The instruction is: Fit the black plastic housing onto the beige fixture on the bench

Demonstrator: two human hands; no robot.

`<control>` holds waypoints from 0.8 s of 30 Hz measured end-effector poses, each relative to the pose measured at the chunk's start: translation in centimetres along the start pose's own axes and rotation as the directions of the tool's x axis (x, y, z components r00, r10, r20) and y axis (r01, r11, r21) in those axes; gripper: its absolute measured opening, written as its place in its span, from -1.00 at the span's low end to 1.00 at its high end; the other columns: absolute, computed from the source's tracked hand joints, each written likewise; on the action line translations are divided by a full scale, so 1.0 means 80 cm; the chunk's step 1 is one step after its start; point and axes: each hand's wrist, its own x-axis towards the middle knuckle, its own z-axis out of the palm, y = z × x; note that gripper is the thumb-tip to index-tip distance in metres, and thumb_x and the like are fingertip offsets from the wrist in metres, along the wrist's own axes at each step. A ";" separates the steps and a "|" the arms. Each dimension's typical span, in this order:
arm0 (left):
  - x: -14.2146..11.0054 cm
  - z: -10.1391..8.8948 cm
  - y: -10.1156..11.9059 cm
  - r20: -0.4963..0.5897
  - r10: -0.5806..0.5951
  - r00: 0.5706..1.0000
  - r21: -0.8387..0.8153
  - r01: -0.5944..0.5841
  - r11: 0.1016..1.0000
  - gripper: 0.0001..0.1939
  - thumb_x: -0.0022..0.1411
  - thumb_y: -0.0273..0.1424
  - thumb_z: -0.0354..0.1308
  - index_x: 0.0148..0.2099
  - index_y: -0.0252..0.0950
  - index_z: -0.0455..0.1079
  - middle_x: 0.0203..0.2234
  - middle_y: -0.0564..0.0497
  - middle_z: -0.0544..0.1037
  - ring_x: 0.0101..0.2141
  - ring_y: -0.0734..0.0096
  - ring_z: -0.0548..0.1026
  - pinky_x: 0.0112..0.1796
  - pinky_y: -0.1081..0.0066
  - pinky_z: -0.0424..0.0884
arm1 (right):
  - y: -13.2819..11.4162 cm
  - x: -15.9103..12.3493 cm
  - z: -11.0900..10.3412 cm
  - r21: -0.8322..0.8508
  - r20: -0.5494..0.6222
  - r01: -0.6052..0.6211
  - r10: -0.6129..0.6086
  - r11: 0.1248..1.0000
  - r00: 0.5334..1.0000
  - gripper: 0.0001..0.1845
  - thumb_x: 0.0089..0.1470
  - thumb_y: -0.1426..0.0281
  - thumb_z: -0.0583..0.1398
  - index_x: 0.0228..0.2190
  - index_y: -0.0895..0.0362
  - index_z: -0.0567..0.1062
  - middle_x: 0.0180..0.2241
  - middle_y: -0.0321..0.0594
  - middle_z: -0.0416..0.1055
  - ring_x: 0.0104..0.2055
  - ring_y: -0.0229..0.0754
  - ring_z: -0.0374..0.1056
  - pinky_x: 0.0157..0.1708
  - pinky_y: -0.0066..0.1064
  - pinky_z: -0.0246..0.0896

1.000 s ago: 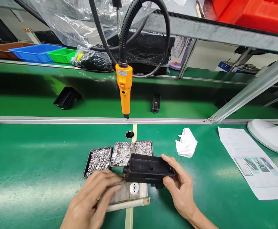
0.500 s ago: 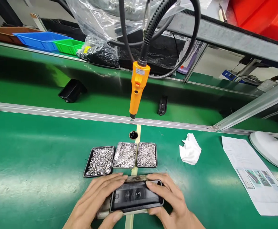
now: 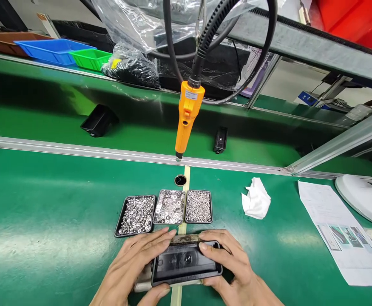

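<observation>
Down at the near edge of the counter [image 3: 45, 212], both hands are on a black housing [image 3: 186, 263] — a shallow, open-topped plastic shell with a round hole in its floor. It sits on a pale, worn block [image 3: 147, 280], right over the yellow strip that runs across the green mat.

Left hand [image 3: 134, 267]: fingers laid along the shell's left end, thumb curled under the near edge, so that grip is closed on the housing. Right hand [image 3: 233, 267]: fingers over the far right corner, thumb at the near side — clamped on it too. Two hands, one at each short end.

How will it handle? It looks light and stiff, a moulded part with thin walls, smooth and a little glossy, so it could slip under a loose pinch. My read is that the short ends, where the rim gives an edge to hook onto, are the safest hold; pressing on the middle of the long walls might flex them.

Just beyond the housing stand three small trays: screws [image 3: 135, 216] on the left, washers [image 3: 169, 207] in the middle, nuts [image 3: 198, 206] on the right. Above them an orange driver [image 3: 186, 117] hangs on its cable, tip down. Off to the right lie a crumpled wipe [image 3: 256, 199] and a printed sheet [image 3: 339, 233].
</observation>
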 end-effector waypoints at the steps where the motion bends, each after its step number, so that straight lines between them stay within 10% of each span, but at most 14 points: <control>1: -0.002 0.000 -0.001 0.011 0.010 1.000 0.004 -0.010 1.000 -0.51 0.38 -0.30 0.15 0.31 -0.14 0.25 0.15 -0.15 0.49 0.14 -0.01 0.47 0.15 -0.03 0.41 | 0.001 -0.001 0.002 -0.010 -0.006 0.009 -0.009 1.000 1.000 -0.44 0.36 0.28 0.19 0.32 -0.02 0.22 0.20 0.02 0.29 0.22 0.14 0.27 0.11 0.14 0.32; 7: -0.004 -0.026 -0.014 0.128 -0.109 0.986 0.015 0.109 0.994 -0.51 0.48 -0.10 -0.01 0.36 -0.05 0.18 0.19 -0.12 0.45 0.20 -0.01 0.40 0.19 -0.15 0.34 | 0.012 -0.007 0.005 -0.015 -0.024 0.052 -0.053 0.999 0.998 -0.40 0.39 0.04 0.09 0.32 0.02 0.24 0.20 0.06 0.29 0.23 0.19 0.26 0.13 0.15 0.29; 12: 0.061 -0.050 -0.040 0.190 -0.086 0.978 0.177 0.052 0.983 -0.75 0.52 -0.30 -0.02 -0.03 -0.16 0.50 -0.12 -0.04 0.56 -0.07 0.18 0.51 -0.11 0.22 0.55 | 0.013 0.001 0.003 0.193 -0.160 -0.110 0.142 0.975 0.977 -0.40 0.41 -0.04 -0.05 0.26 0.00 0.34 0.13 0.00 0.38 0.09 0.13 0.36 0.10 0.04 0.32; 24: 0.114 -0.018 -0.030 0.190 -0.063 0.980 0.450 -0.030 0.893 -0.51 0.39 -0.59 -0.25 -0.27 -0.30 0.53 -0.29 0.12 0.47 -0.10 0.32 0.46 -0.02 0.26 0.42 | 0.034 0.013 0.005 0.103 -0.351 -0.320 0.335 0.942 0.874 -0.68 0.32 0.08 0.17 0.00 -0.13 0.58 -0.23 -0.15 0.55 -0.16 0.07 0.54 -0.22 -0.19 0.57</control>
